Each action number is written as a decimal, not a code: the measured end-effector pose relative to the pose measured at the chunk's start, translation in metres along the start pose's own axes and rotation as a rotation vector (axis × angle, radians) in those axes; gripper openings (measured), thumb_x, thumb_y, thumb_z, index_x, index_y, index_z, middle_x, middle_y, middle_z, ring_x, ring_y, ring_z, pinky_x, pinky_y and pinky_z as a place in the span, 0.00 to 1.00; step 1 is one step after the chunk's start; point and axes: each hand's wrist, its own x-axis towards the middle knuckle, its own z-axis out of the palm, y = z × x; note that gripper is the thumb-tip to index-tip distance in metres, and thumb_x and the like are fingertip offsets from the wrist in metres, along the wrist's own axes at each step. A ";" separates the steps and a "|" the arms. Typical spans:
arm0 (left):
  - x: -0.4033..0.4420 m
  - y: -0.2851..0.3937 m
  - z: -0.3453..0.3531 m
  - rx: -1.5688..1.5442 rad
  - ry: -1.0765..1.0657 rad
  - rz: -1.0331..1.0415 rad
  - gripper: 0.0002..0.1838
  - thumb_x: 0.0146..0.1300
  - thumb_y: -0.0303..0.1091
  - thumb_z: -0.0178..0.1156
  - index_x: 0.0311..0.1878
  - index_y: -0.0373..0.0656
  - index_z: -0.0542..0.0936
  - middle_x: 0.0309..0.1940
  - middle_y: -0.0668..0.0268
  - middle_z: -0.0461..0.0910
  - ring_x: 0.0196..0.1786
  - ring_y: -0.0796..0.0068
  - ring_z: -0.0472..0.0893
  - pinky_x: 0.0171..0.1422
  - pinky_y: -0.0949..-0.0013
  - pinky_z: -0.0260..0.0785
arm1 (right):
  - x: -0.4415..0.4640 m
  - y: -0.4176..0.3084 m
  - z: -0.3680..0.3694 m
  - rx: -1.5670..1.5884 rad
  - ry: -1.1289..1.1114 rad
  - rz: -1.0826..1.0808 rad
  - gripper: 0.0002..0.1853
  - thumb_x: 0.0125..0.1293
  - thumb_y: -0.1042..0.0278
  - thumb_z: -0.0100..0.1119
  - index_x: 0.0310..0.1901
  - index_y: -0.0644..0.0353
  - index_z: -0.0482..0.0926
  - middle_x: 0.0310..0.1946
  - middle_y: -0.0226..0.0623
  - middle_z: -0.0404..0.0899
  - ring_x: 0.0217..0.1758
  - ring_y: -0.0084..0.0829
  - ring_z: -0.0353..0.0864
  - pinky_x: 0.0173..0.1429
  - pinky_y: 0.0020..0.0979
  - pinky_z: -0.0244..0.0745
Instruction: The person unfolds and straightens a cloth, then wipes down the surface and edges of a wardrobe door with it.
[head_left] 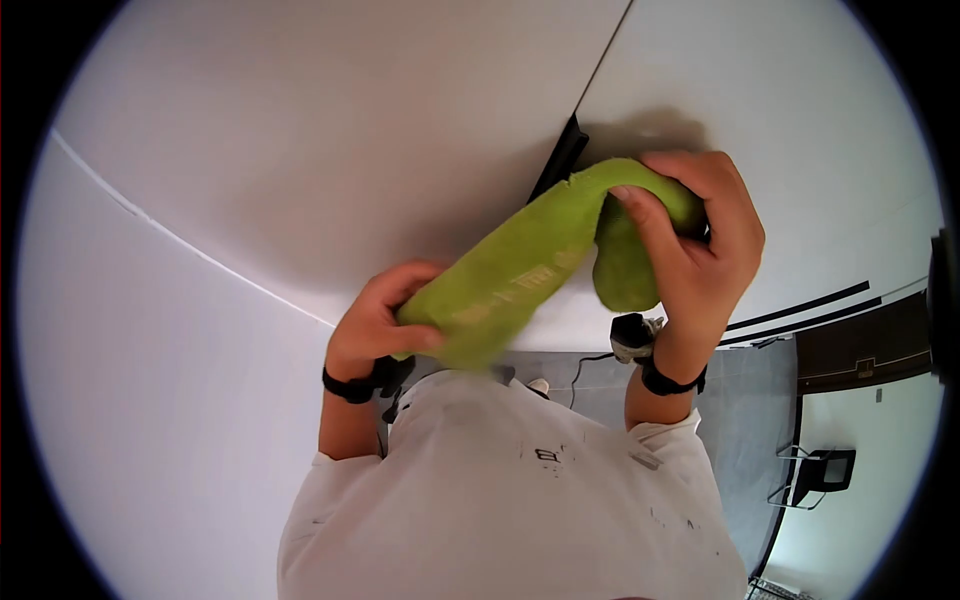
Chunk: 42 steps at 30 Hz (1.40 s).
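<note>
1. White seam [130,207] toward nine o'clock.
2. Left hand [365,325], half-curled, grips green cloth [510,275] at its eight-o'clock end.
3. Black strip [562,150], one o'clock, partly behind the central green cloth.
4. Right hand [705,235] curls round the cloth's folded two-o'clock end.
5. Chair [825,475] at four o'clock.

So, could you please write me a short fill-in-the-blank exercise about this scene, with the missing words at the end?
1. The left hand and the right hand both hold a cloth whose colour is ____.
2. The cloth is folded over at the end held by the ____ hand.
3. The bands on both wrists are ____ in colour.
4. Apart from its dark marks, the shirt is ____.

Missing words: green; right; black; white.
</note>
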 end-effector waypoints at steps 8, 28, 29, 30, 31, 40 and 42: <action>-0.038 0.023 -0.020 0.021 0.188 0.251 0.25 0.50 0.31 0.72 0.50 0.33 0.73 0.40 0.62 0.79 0.43 0.72 0.79 0.52 0.71 0.70 | 0.013 -0.006 -0.004 -0.269 0.068 -0.185 0.13 0.51 0.81 0.69 0.40 0.58 0.82 0.31 0.34 0.78 0.29 0.30 0.75 0.31 0.27 0.70; -0.052 -0.030 -0.034 0.451 0.542 0.156 0.16 0.63 0.41 0.66 0.40 0.36 0.77 0.33 0.71 0.77 0.39 0.80 0.74 0.46 0.75 0.67 | -0.020 0.010 0.019 -0.135 0.209 -0.054 0.12 0.53 0.83 0.68 0.39 0.58 0.84 0.33 0.32 0.74 0.29 0.27 0.72 0.31 0.26 0.68; -0.051 -0.029 -0.030 0.433 0.574 0.186 0.14 0.61 0.37 0.67 0.41 0.36 0.77 0.35 0.70 0.77 0.40 0.80 0.74 0.46 0.74 0.68 | -0.023 0.007 0.020 -0.143 0.194 0.018 0.12 0.53 0.84 0.66 0.39 0.58 0.84 0.33 0.32 0.73 0.29 0.26 0.72 0.30 0.26 0.68; -0.051 -0.028 -0.027 0.416 0.603 0.209 0.13 0.60 0.32 0.67 0.42 0.36 0.77 0.36 0.69 0.77 0.40 0.79 0.74 0.46 0.74 0.68 | -0.025 0.006 0.022 -0.150 0.179 0.097 0.12 0.54 0.85 0.64 0.40 0.59 0.83 0.32 0.32 0.72 0.29 0.26 0.72 0.30 0.26 0.69; -0.051 -0.024 -0.026 0.393 0.592 0.223 0.12 0.59 0.29 0.67 0.43 0.36 0.76 0.37 0.68 0.77 0.40 0.79 0.75 0.46 0.74 0.69 | -0.028 0.010 0.022 -0.179 0.198 0.074 0.13 0.53 0.86 0.62 0.40 0.60 0.83 0.31 0.32 0.71 0.29 0.24 0.71 0.30 0.24 0.67; -0.027 -0.002 -0.023 0.287 0.586 0.369 0.11 0.62 0.31 0.61 0.44 0.37 0.74 0.39 0.65 0.76 0.42 0.76 0.73 0.48 0.71 0.67 | -0.024 0.023 0.019 -0.019 0.248 0.001 0.10 0.51 0.88 0.52 0.33 0.62 0.73 0.32 0.40 0.79 0.25 0.31 0.75 0.28 0.26 0.70; -0.020 0.004 -0.024 0.314 0.497 0.404 0.11 0.61 0.29 0.61 0.44 0.37 0.74 0.40 0.63 0.76 0.43 0.74 0.74 0.50 0.70 0.67 | -0.025 0.034 0.011 0.069 0.188 -0.017 0.10 0.51 0.88 0.52 0.33 0.61 0.73 0.30 0.39 0.79 0.25 0.33 0.76 0.29 0.25 0.71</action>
